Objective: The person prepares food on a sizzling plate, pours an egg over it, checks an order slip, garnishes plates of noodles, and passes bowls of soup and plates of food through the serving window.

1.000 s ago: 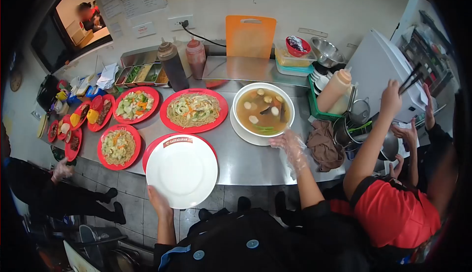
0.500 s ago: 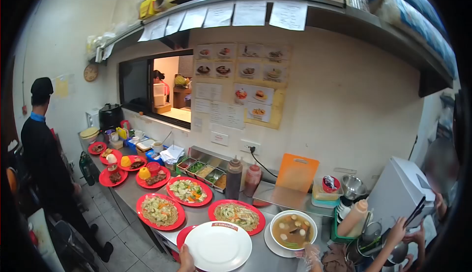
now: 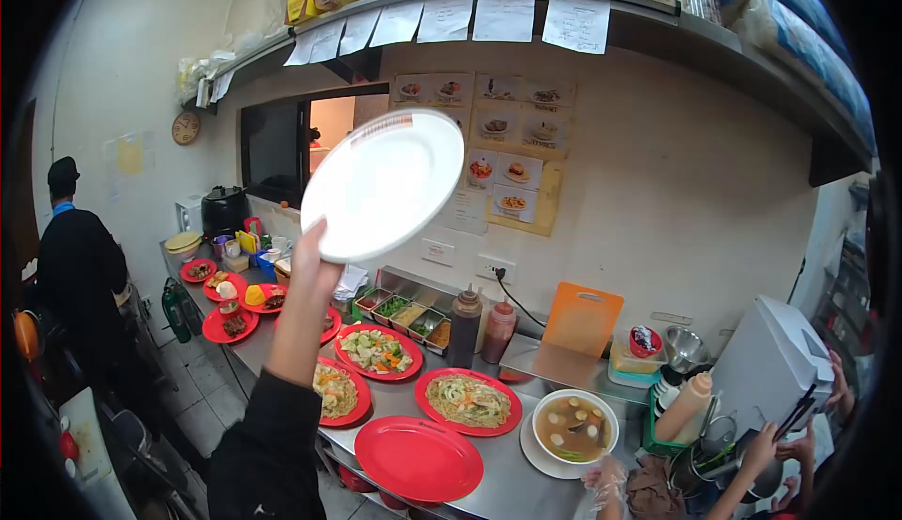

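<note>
My left hand (image 3: 315,271) holds a white oval plate (image 3: 383,186) by its lower edge, raised in front of the wall and window. Below it, on the steel counter, lies a bare red oval plate (image 3: 419,458). My right hand (image 3: 606,479), in a clear plastic glove, is beside the bowl of soup (image 3: 575,426), near its lower right rim; its fingers are too blurred to read. The bowl rests on a white plate (image 3: 534,448). Red plates of noodles (image 3: 468,401) and of vegetables (image 3: 376,351) stand left of the soup.
Sauce bottles (image 3: 463,327), an orange cutting board (image 3: 583,318) and topping trays (image 3: 404,315) line the counter's back. An overhead shelf (image 3: 639,27) spans the wall. A person (image 3: 80,266) stands at the left; another person's hands (image 3: 759,450) are at the right, near pots.
My left hand has lifted the white plate up and away from the counter, uncovering the red plate. The view has tilted up from the counter. My right hand stays by the soup bowl.
</note>
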`<control>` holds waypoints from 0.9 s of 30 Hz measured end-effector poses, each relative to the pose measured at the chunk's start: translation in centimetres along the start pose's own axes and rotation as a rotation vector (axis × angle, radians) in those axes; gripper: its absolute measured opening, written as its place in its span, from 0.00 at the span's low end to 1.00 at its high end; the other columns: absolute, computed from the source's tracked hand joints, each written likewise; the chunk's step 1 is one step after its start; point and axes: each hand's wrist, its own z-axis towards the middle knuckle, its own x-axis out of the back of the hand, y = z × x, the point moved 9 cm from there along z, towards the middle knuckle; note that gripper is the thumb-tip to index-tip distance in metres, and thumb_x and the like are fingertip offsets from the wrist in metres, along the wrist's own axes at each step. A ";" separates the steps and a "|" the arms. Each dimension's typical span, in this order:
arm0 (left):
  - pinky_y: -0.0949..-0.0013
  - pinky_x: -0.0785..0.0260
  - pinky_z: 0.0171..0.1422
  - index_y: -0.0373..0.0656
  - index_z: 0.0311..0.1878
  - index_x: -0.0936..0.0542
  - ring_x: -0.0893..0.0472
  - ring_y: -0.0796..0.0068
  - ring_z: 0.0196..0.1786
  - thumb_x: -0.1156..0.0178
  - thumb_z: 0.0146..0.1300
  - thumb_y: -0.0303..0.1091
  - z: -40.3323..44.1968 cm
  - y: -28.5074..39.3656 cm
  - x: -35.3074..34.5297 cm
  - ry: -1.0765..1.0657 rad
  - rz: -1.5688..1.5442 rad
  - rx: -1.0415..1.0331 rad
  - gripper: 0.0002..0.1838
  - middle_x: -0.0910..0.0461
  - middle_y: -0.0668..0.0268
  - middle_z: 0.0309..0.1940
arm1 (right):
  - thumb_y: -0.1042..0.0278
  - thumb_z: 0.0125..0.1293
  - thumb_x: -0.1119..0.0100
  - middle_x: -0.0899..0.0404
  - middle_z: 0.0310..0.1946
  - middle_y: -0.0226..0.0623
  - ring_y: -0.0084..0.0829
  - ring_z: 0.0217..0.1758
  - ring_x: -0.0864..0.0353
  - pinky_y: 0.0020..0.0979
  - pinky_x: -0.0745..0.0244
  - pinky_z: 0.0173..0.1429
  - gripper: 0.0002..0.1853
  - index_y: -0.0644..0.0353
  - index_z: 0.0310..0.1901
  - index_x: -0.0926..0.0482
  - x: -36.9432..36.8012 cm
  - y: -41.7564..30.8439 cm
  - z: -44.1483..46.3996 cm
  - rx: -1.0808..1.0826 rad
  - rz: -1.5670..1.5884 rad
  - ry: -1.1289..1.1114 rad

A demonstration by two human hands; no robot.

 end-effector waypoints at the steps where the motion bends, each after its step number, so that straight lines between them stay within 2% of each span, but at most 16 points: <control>1: 0.55 0.40 0.65 0.33 0.63 0.44 0.33 0.56 0.61 0.59 0.65 0.27 2.0 1.1 -1.8 -0.055 -0.017 -0.045 0.23 0.37 0.50 0.60 | 0.51 0.63 0.51 0.31 0.42 0.51 0.48 0.42 0.32 0.48 0.36 0.41 0.22 0.65 0.46 0.29 -1.0 -1.0 -2.2 0.124 -0.060 0.012; 3: 0.56 0.38 0.64 0.31 0.62 0.43 0.32 0.56 0.60 0.58 0.63 0.25 3.8 2.3 -4.4 -0.098 -0.031 -0.086 0.23 0.35 0.49 0.58 | 0.44 0.63 0.54 0.25 0.30 0.45 0.37 0.23 0.25 0.30 0.29 0.18 0.26 0.64 0.44 0.29 -3.7 -3.2 -8.2 0.370 -0.186 0.062; 4: 0.58 0.37 0.64 0.28 0.60 0.42 0.30 0.57 0.58 0.57 0.61 0.24 4.0 2.6 -5.7 -0.093 -0.030 -0.087 0.23 0.34 0.49 0.57 | 0.45 0.63 0.53 0.25 0.29 0.45 0.36 0.22 0.25 0.30 0.29 0.18 0.25 0.64 0.43 0.29 -3.8 -3.4 -9.7 0.422 -0.192 0.097; 10: 0.58 0.36 0.63 0.27 0.60 0.44 0.32 0.56 0.59 0.58 0.62 0.24 5.8 1.5 -8.9 -0.153 -0.026 -0.041 0.23 0.35 0.47 0.56 | 0.50 0.62 0.52 0.26 0.26 0.43 0.34 0.18 0.27 0.29 0.31 0.16 0.21 0.64 0.41 0.29 -4.6 -2.9 -14.1 0.446 -0.088 0.205; 12: 0.55 0.36 0.63 0.28 0.61 0.45 0.33 0.53 0.60 0.59 0.62 0.24 6.4 2.4 -9.0 -0.130 -0.002 -0.076 0.23 0.36 0.47 0.57 | 0.51 0.61 0.51 0.26 0.24 0.42 0.33 0.17 0.27 0.29 0.31 0.15 0.20 0.64 0.41 0.29 -5.1 -3.0 -14.5 0.450 -0.064 0.234; 14: 0.52 0.37 0.63 0.29 0.61 0.45 0.33 0.50 0.60 0.60 0.61 0.23 7.7 4.2 -8.8 -0.094 -0.078 -0.227 0.24 0.37 0.46 0.57 | 0.53 0.61 0.50 0.26 0.23 0.41 0.32 0.16 0.28 0.28 0.32 0.15 0.19 0.64 0.40 0.29 -5.6 -3.2 -15.0 0.452 -0.040 0.257; 15: 0.49 0.37 0.62 0.30 0.62 0.45 0.34 0.49 0.60 0.61 0.60 0.23 8.2 4.6 -8.7 -0.045 -0.083 -0.232 0.25 0.38 0.46 0.58 | 0.54 0.61 0.50 0.27 0.23 0.41 0.32 0.16 0.28 0.28 0.32 0.14 0.18 0.64 0.40 0.29 -5.8 -3.1 -15.2 0.451 -0.030 0.266; 17: 0.50 0.38 0.63 0.29 0.62 0.45 0.34 0.50 0.60 0.60 0.60 0.23 9.1 5.1 -10.0 -0.125 -0.074 -0.202 0.25 0.38 0.46 0.58 | 0.56 0.60 0.49 0.27 0.21 0.40 0.31 0.14 0.29 0.28 0.33 0.14 0.17 0.64 0.39 0.29 -6.2 -3.0 -15.5 0.449 -0.004 0.280; 24: 0.56 0.36 0.60 0.28 0.59 0.40 0.31 0.55 0.58 0.54 0.58 0.22 10.6 -1.8 -18.0 -0.255 0.019 -0.062 0.24 0.33 0.48 0.55 | 0.61 0.59 0.47 0.28 0.17 0.38 0.29 0.10 0.31 0.27 0.35 0.11 0.13 0.63 0.37 0.29 -6.7 -2.8 -16.8 0.468 0.063 0.307; 27: 0.57 0.36 0.60 0.28 0.57 0.39 0.29 0.57 0.54 0.51 0.57 0.23 11.2 -3.0 -19.2 -0.157 0.006 -0.094 0.23 0.31 0.50 0.53 | 0.65 0.59 0.48 0.30 0.13 0.36 0.25 0.08 0.34 0.25 0.38 0.10 0.10 0.63 0.34 0.31 -7.4 -3.6 -17.1 0.487 0.098 0.307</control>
